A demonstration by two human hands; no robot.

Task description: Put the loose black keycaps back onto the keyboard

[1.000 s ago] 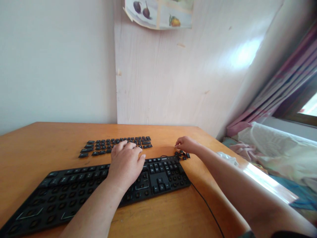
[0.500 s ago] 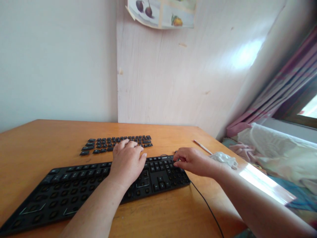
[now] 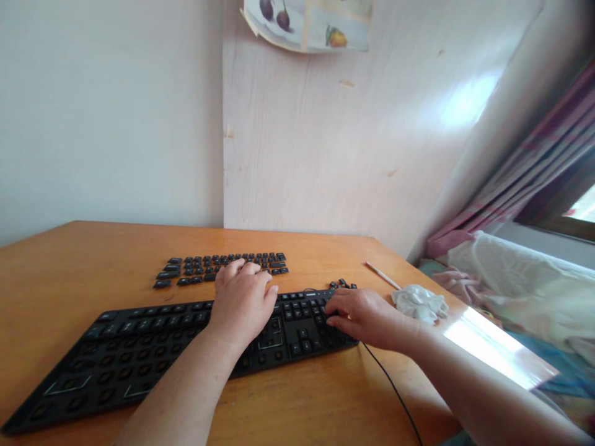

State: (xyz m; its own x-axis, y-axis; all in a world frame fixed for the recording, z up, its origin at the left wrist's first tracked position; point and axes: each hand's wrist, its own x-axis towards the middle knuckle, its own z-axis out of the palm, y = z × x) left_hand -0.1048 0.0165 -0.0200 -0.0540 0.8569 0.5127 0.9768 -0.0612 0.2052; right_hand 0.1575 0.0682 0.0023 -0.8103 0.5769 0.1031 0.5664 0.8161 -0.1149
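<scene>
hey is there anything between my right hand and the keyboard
Nothing visible. The right hand is over the right end of the keyboard; anything it may hold is hidden.

A hand can slide over the wide bit of table [image 3: 106, 248] to the left of the loose keys [image 3: 211, 277]; there is also a way between those keys and the little pile of keys [image 3: 343, 282] on the right; a thin strip runs between the loose keys and the big keyboard [image 3: 302, 334], but the left hand [image 3: 242, 303] blocks part of it; the right hand [image 3: 361, 314] covers the keyboard's right end, with the little pile just past it; the thin stick [image 3: 382, 274] and the crumpled white thing [image 3: 417, 302] get in the way farther right; between the two arms there is room, though the black cord [image 3: 392, 384] runs through.
</scene>
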